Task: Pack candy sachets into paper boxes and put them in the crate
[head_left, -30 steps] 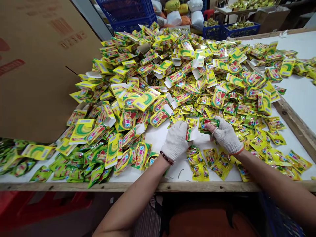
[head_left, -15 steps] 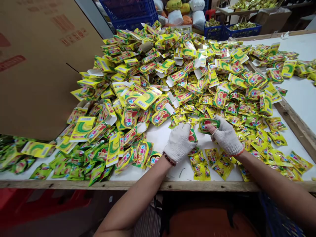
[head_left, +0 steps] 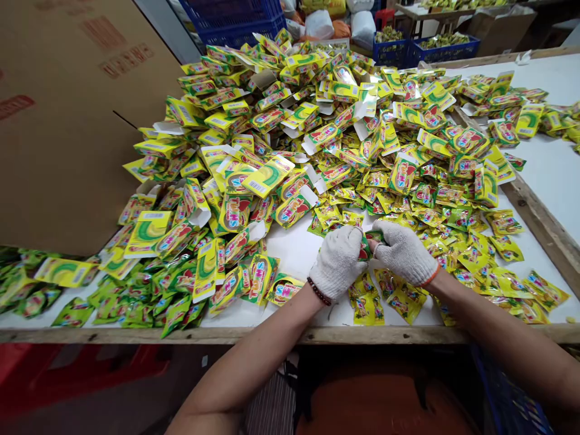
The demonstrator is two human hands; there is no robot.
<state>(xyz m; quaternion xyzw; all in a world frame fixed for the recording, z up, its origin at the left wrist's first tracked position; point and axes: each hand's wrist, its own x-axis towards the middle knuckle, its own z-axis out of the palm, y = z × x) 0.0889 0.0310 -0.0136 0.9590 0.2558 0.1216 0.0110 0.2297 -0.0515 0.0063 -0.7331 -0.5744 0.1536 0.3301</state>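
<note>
My left hand, in a white knit glove with a beaded bracelet at the wrist, is closed on a small green candy packet, mostly covered by the fingers. Close beside it, my right hand, gloved too, pinches another green packet. The two hands meet over the white tabletop. Yellow packets lie just below them, and more spread out to the right. Behind the hands rises a big heap of yellow-and-green printed boxes, many with flaps open.
A large cardboard carton stands on the left. Green packets are piled at the front left. A wooden strip divides the table on the right, and a wooden edge runs along the front. Blue crates stand at the back.
My right hand has moved left with its green packet, closing the gap to my left hand. My left hand has shifted slightly right, still gripping its packet. The view has tilted slightly.
</note>
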